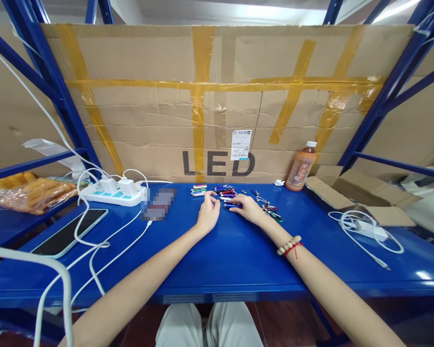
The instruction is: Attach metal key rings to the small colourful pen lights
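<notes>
Small shiny metal tubes that look like mini flashlights (221, 188) lie in a loose pile at the middle back of the blue table (202, 265). My right hand (248, 208) reaches in from the right, its fingers and thumb closed on a blue mini flashlight (231, 206). Just left of the pile, my left hand (208, 214) rests on the table with fingers loosely curved and thumb apart, nothing visible in it. Beyond it several tubes (198, 190) lie side by side in a neat stack. Small carabiner clips (275, 214) are scattered right of my right hand.
On the left are a power strip (112, 196) with white plugs, a phone (70, 233), a pixelated device (159, 204) and trailing white cables. A drink bottle (301, 167), an open cardboard box (361, 190) and a coiled charger cable (371, 232) are on the right. Taped cardboard (159, 120) stands behind.
</notes>
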The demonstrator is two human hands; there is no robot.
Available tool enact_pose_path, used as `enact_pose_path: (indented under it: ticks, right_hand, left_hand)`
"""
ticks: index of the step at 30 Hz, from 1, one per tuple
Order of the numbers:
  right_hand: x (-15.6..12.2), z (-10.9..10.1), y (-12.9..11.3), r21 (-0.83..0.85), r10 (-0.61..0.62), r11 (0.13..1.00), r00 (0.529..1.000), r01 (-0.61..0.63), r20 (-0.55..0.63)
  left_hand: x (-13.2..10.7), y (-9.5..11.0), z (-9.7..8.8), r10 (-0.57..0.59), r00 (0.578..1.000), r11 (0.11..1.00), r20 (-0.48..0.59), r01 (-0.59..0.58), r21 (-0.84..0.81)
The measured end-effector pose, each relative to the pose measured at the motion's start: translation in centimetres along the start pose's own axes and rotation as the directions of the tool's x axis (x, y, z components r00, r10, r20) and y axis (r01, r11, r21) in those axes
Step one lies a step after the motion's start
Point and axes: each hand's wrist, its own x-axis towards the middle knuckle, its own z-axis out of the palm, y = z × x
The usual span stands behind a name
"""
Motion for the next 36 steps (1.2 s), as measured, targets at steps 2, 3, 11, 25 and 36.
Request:
enact_pose_path:
  ticks: [2, 3, 11, 25, 36]
  right_hand:
    - [0.0, 0.0, 0.0, 0.04, -0.002, 0.999, 1.0, 0.002, -0.009]
    - [0.0, 0.1, 0.0, 0.045, -0.01, 0.999, 1.0, 0.01, -0.011]
    - [-0.1, 0.1, -0.5, -0.044, -0.084, 0.995, 0.996, 0.084, -0.009]
    - [0.0, -0.3, -1.0, -0.221, -0.08, 0.973, 0.993, 0.061, -0.082]
    - [-0.2, -2.3, -1.6, -0.193, 0.029, 0.974, 0.91, -0.118, -0.413]
  left_hand:
    - [0.0, -0.1, 0.0, -0.001, 1.0, 1.0, -0.002, 0.001, 0.01]
    - [0.1, -0.2, 0.1, 0.001, 1.0, 1.0, -0.004, -0.001, 0.015]
    - [0.1, -0.2, 0.1, 0.018, 1.0, 0.998, 0.009, -0.019, 0.055]
    - [0.2, -0.5, 0.1, 0.018, 1.0, 0.998, -0.003, -0.018, 0.056]
    - [-1.0, 1.3, -0.2, 0.132, 0.958, 0.95, 0.256, -0.196, 0.244]
